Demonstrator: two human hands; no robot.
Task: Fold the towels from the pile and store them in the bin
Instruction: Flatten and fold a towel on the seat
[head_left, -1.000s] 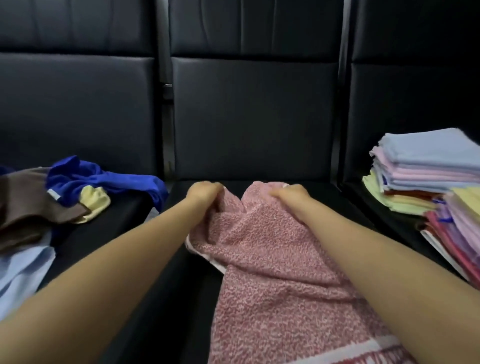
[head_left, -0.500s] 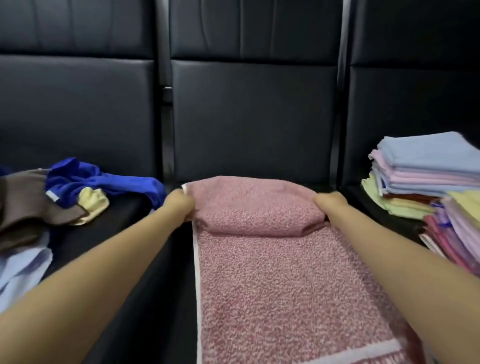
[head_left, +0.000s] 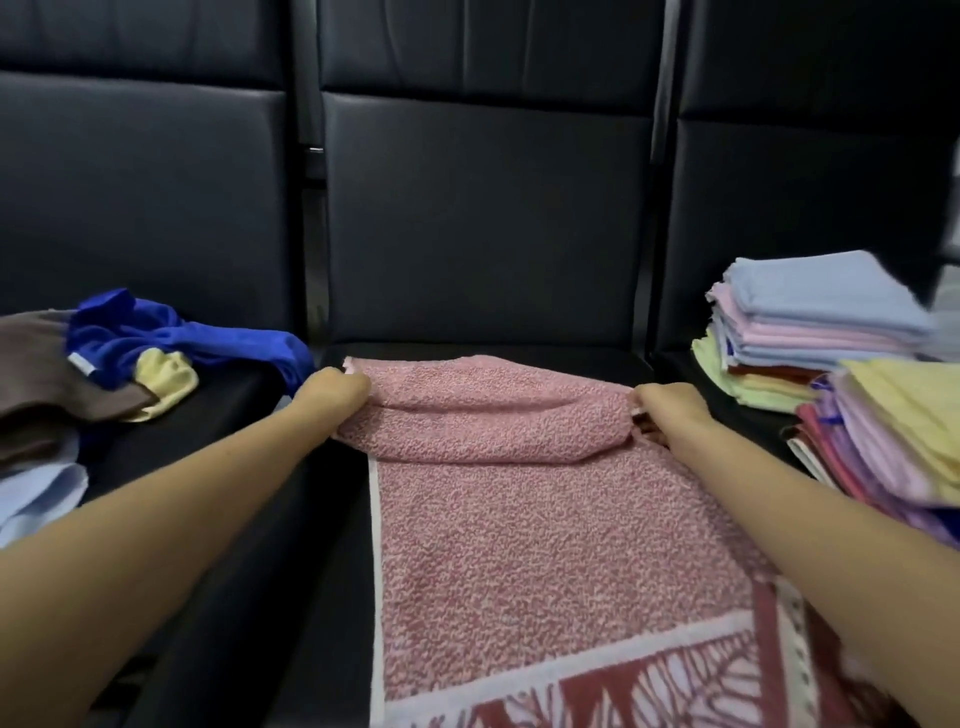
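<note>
A pink speckled towel with a white and dark red patterned border lies spread on the middle black seat. Its far end is doubled back into a rolled fold. My left hand grips the left corner of that fold. My right hand grips the right corner. A loose pile of unfolded towels, blue, brown, yellow and pale blue, lies on the left seat. No bin is in view.
Two stacks of folded towels sit on the right seat: a far stack topped in light blue and a nearer stack topped in yellow. Black padded seat backs rise behind all three seats.
One second ago both hands held the bunched towel together at the middle. They have moved apart to its two corners, and the towel now lies flat and wide on the seat.
</note>
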